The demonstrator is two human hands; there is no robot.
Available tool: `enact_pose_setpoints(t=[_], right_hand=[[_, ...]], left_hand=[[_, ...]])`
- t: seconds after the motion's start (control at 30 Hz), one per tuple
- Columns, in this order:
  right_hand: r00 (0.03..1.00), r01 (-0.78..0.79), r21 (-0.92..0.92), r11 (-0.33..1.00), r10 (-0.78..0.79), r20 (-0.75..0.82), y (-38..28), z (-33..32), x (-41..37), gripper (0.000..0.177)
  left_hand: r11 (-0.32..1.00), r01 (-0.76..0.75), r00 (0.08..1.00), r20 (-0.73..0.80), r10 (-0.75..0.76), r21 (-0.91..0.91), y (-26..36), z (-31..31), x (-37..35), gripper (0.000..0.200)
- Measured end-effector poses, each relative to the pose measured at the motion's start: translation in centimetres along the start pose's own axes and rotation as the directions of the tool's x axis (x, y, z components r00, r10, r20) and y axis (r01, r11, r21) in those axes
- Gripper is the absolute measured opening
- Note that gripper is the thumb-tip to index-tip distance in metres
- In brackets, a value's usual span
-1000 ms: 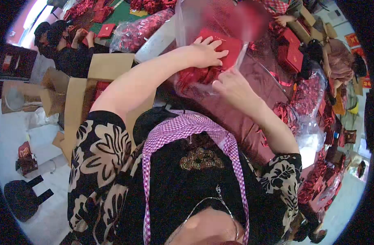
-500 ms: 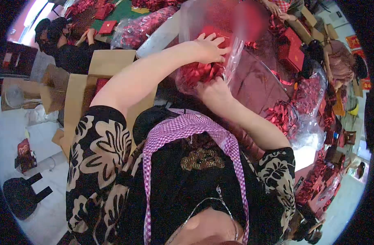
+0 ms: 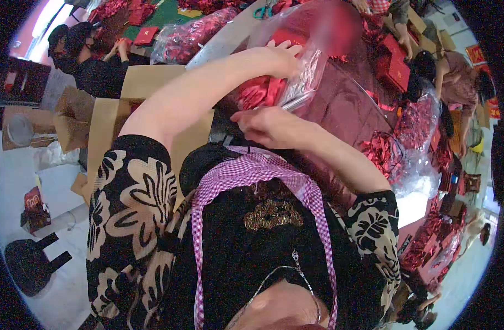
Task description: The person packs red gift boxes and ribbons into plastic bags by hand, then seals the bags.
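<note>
A clear plastic bag (image 3: 309, 74) holding shiny red foil ribbon (image 3: 263, 91) lies in front of me on the dark red cloth. My left hand (image 3: 284, 58) is closed over the bag, fingertips on its far side; the thumb is hidden. A flat red piece (image 3: 289, 34) shows beyond those fingertips. Just below the bag's folded near edge is my right hand (image 3: 271, 126). Its fingers point left, loosely bent and slightly apart, and I see nothing held in them.
An opened cardboard box (image 3: 111, 118) stands at my left. Red boxes (image 3: 394, 69) and bagged foil (image 3: 414, 132) lie to the right. Teal-handled scissors (image 3: 263, 11) are at the far edge. Co-workers sit at the left (image 3: 95, 63) and right (image 3: 455, 77).
My right hand has come away from the foil ribbon, back toward me and left. My left fingers have drawn closer together, and the plastic is now folded between the hands.
</note>
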State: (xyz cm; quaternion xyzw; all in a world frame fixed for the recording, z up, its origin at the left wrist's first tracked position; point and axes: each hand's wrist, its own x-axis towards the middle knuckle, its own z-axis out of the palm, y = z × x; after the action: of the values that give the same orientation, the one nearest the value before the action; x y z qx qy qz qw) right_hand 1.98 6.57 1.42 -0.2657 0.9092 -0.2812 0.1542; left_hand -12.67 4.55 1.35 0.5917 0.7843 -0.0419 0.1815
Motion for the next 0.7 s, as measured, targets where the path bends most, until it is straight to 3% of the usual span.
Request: enact_pose_setpoints(t=[0.07, 0.1, 0.2, 0.27, 0.43, 0.5, 0.53, 0.57, 0.63, 0.67, 0.7], right_hand=[[0.939, 0.314, 0.292, 0.903, -0.250, -0.235, -0.4, -2.8, -1.4, 0.019], [0.912, 0.348, 0.283, 0.894, -0.254, -0.321, -0.8, -4.3, -2.6, 0.014], [0.924, 0.299, 0.325, 0.897, -0.187, -0.333, -1.6, -7.4, -6.3, 0.010], [0.912, 0.137, 0.084, 0.987, -0.093, -0.400, -1.7, -7.9, -8.5, 0.009], [0.871, 0.014, -0.070, 0.997, -0.047, -0.490, -3.3, -8.4, -11.6, 0.012], [0.838, -0.014, -0.043, 0.999, -0.011, -0.546, -4.3, -9.0, -12.5, 0.015], [0.813, 0.014, 0.087, 0.996, 0.039, -0.580, -5.6, -9.8, -12.9, 0.019], [0.814, 0.015, 0.089, 0.996, 0.040, -0.580, -6.5, -10.6, -13.1, 0.019], [0.782, 0.218, 0.225, 0.950, -0.032, -0.622, -7.7, -11.5, -13.5, 0.023], [0.784, 0.290, 0.122, 0.949, -0.162, -0.599, -7.4, -11.6, -12.4, 0.042], [0.783, 0.289, 0.121, 0.950, -0.161, -0.601, -6.8, -11.4, -11.1, 0.042]], left_hand=[[1.000, -0.008, 0.999, 0.033, 0.008, 0.009, -0.1, -0.3, -0.3, 0.057], [0.999, -0.011, 0.999, 0.051, 0.010, 0.032, 0.1, -0.5, -0.4, 0.055], [0.994, -0.042, 0.995, 0.093, 0.032, 0.101, 0.4, -1.3, -0.6, 0.053], [0.971, -0.104, 0.988, 0.132, 0.076, 0.217, 0.4, -1.6, -0.4, 0.055], [0.978, -0.082, 0.991, 0.118, 0.060, 0.191, -0.5, -1.2, -0.5, 0.066], [0.988, -0.079, 0.994, 0.080, 0.069, 0.130, -0.9, -0.9, -0.5, 0.053], [0.998, -0.019, 0.999, 0.033, 0.017, 0.065, -0.8, -0.5, -0.4, 0.058], [0.998, -0.018, 0.999, 0.035, 0.016, 0.064, -0.3, -1.6, -1.0, 0.058], [0.910, -0.241, 0.955, 0.250, 0.160, 0.336, 0.5, -3.6, -1.9, 0.058], [0.910, -0.241, 0.955, 0.251, 0.160, 0.338, 0.6, -3.1, -1.6, 0.058], [0.941, -0.179, 0.967, 0.227, 0.115, 0.287, 0.5, -2.8, -1.1, 0.057]])
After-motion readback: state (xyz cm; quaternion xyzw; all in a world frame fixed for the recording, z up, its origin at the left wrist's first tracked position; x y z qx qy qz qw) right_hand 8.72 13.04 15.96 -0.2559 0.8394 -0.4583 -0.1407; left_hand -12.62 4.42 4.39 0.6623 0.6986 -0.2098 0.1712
